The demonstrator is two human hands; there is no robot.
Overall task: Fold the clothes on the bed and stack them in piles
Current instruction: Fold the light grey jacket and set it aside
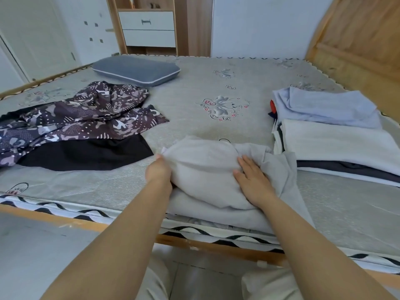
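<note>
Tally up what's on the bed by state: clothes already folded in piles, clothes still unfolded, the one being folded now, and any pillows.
The piles' hidden layers can't be counted, so this covers visible pieces.
Folded, in piles: 2, the light blue garment and white garment
Unfolded: 2, the patterned garment and black garment
Being folded: 1, the grey garment
Pillows: 1, the blue pillow
Total: 6

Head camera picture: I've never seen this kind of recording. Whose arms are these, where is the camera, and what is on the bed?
The camera sits on a person's head, looking forward and down, so the arms are that person's own. The left hand grips the edge of a grey garment at the near edge of the bed; the right hand lies flat on it. To the right are folded clothes in piles. To the left lie an unfolded patterned garment and a black one. A blue pillow lies farther back.
</note>
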